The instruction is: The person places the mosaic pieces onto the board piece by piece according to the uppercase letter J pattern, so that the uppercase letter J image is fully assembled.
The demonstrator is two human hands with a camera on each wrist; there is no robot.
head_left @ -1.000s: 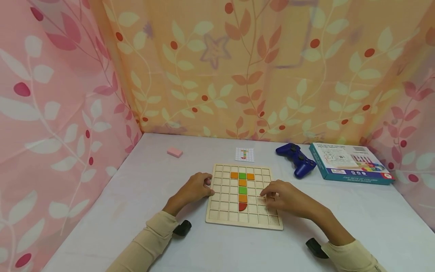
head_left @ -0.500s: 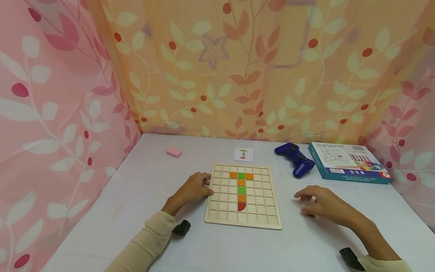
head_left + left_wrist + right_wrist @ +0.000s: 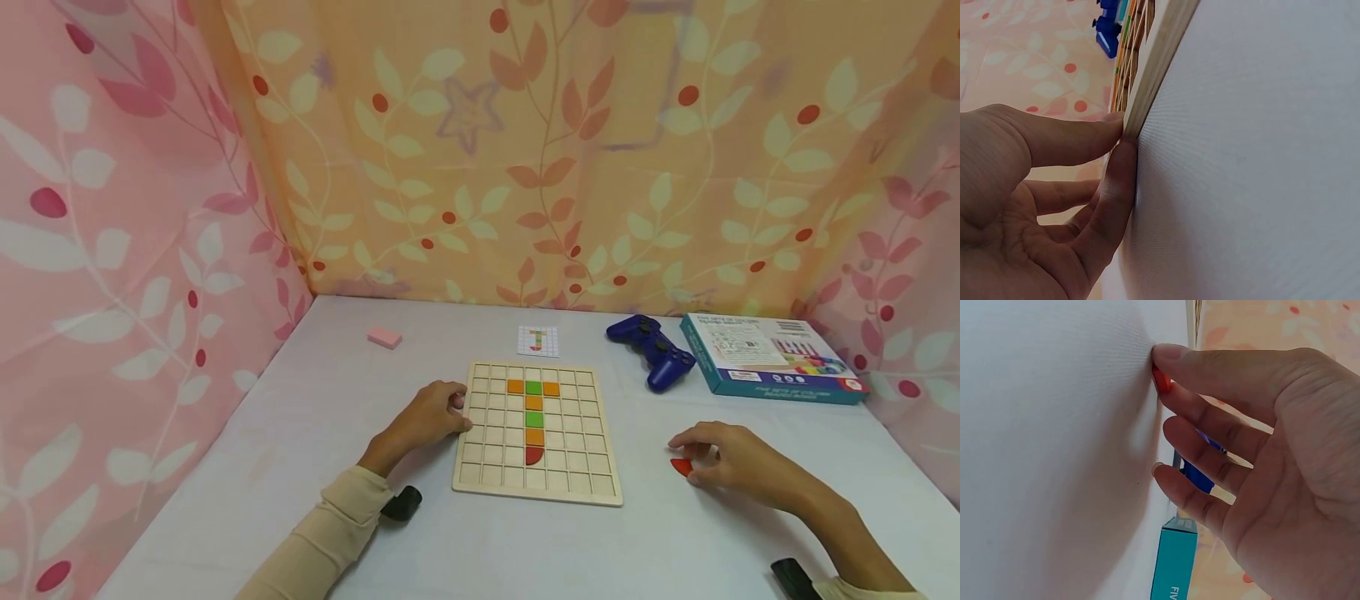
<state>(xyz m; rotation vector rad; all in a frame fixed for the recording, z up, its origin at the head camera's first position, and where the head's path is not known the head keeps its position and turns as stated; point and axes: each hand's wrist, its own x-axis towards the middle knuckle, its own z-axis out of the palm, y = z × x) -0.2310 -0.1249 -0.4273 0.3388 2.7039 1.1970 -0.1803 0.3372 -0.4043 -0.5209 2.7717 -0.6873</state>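
A square wooden grid board lies on the white table. Orange and green square tiles form a T on it, with a red quarter-round tile at the foot. At the board's left edge, my left hand grips the rim between thumb and finger, as the left wrist view shows closely. To the right of the board, my right hand pinches a second red, round-edged tile low at the table; in the right wrist view it shows between thumb and index finger. Its full outline is partly hidden by the fingers.
A small card with a coloured pattern lies behind the board. A blue game controller and a teal-edged box are at the back right. A pink block sits at the back left. Patterned cloth walls enclose the table.
My right hand has moved from over the board's right side out to the table on the right. The red tile at its fingertips shows more plainly now. My left hand stays at the board's edge.
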